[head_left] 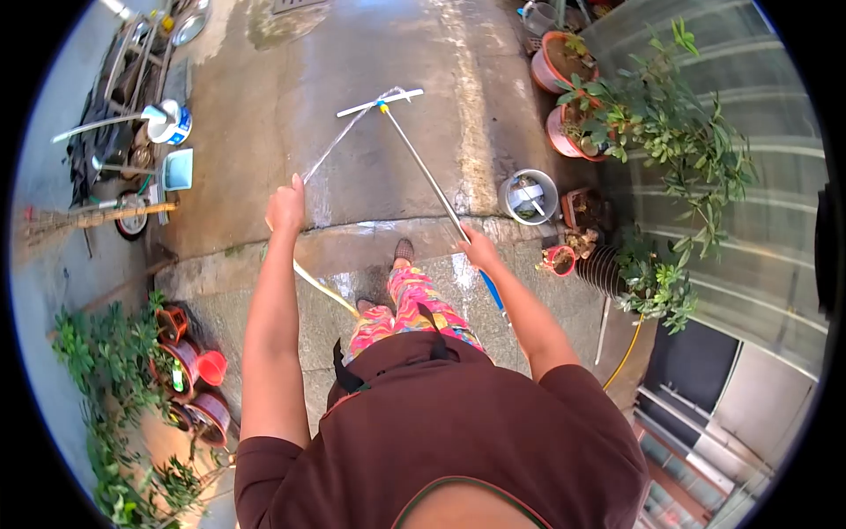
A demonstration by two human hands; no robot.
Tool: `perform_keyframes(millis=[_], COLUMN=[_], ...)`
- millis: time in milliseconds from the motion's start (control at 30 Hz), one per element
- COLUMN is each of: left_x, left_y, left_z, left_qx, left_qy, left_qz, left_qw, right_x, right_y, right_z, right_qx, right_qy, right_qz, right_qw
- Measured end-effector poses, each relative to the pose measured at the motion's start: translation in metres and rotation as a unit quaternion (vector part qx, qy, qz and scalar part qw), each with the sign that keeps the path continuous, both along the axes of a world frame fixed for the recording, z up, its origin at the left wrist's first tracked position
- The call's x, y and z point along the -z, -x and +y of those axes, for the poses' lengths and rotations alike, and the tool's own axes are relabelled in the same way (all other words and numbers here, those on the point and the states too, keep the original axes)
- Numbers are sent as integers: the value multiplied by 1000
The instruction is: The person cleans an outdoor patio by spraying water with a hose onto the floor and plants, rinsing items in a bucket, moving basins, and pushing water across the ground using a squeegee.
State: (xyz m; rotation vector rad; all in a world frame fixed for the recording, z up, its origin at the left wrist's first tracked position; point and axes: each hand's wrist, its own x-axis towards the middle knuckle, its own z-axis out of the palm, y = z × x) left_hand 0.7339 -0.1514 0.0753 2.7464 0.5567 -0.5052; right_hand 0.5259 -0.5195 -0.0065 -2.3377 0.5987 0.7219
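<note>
My left hand [285, 204] is closed round a pale hose [324, 289], whose lower part curves down toward my feet. From that hand a stream of water [339, 137] reaches the head of a squeegee [381, 103]. The squeegee's wide white head lies on the wet concrete floor [291, 97]. Its long metal pole [423, 167] slants back to my right hand [477, 248], whose fingers are wrapped round it. Below that hand the pole shows a blue end part.
Potted plants [573, 132] and a round bucket [528, 197] line the right side. At left are a broom [106, 214], a blue-and-white bucket [170, 122], a light blue basin [177, 169] and more pots [207, 416]. A low step edge crosses the floor ahead.
</note>
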Motion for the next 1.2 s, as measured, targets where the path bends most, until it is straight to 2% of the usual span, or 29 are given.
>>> perform_keyframes(millis=[67,167,233,267,400,500,700,833,900,933,1033,1133,1200], left_x=[-2,19,37,44,65,70,69,82,88,88,94,99,99], left_y=[-17,-22,-12,-6,10,12,-1,-5,-5,-7,-19,-30,-35], left_z=[-25,-68,-100,-115,-166,-196,-259,-290,-298,-299,-298,-297,-300], left_qx=[33,120,151,168,246,270,279,280,276,273,269,260,256], left_qy=[11,-6,-2,1,17,21,46,48,41,35,16,11,13], left_qz=[9,40,56,64,100,110,110,112,111,112,104,102,109], left_qw=[999,992,987,984,964,956,953,952,954,955,957,960,961], right_x=[-16,-34,-22,-36,-77,-115,-60,-17,1,1,-16,-69,-81], right_y=[-10,44,120,148,238,234,247,171,133,123,110,135,170], right_z=[-15,-40,-53,-54,-43,-31,-30,-48,-61,-67,-78,-76,-69], right_qx=[-21,10,14,30,77,136,154,177,194,193,188,204,209], right_qy=[41,32,23,40,81,74,105,69,53,63,95,104,110], right_qz=[10,30,-129,-45,29,203,156,145,79,85,68,139,147], right_qw=[999,999,991,998,993,967,970,971,976,975,975,963,961])
